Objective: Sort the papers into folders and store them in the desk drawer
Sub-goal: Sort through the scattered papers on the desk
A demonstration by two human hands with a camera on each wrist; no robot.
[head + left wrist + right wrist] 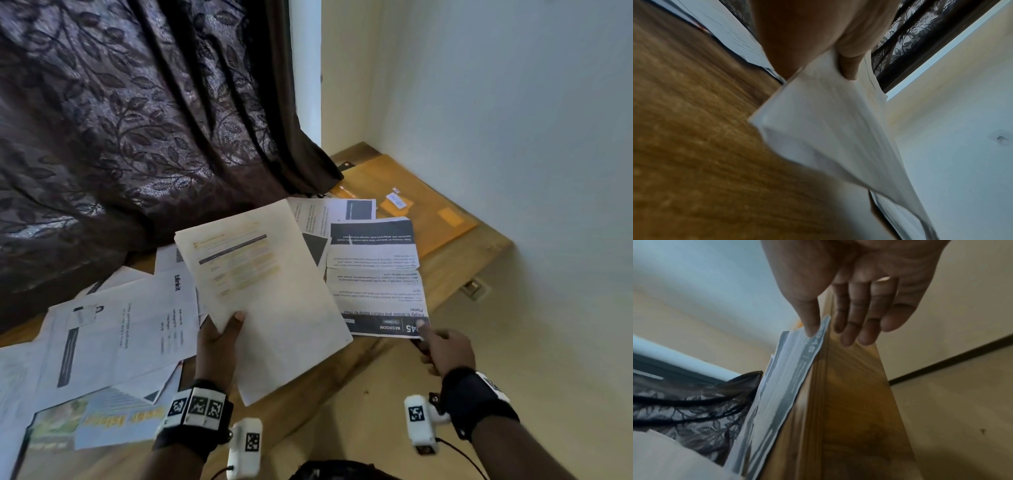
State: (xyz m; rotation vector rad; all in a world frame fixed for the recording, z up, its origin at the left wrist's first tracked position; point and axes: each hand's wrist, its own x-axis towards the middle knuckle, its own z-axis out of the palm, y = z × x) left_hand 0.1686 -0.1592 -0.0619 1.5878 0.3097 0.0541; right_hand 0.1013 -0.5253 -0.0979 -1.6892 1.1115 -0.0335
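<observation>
Cream paper sheaf (263,291) (faint print), hand-held

Dark leaf-patterned curtain (137,120), pale walls (513,120), wooden desk (462,260).

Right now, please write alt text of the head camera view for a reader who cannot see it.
The left hand holds up a stack of cream printed sheets over a wooden desk strewn with papers. The right hand presses its thumb on the corner of a dark-banded white page at the desk edge. An orange plastic folder lies by a dark leaf-patterned curtain.
</observation>
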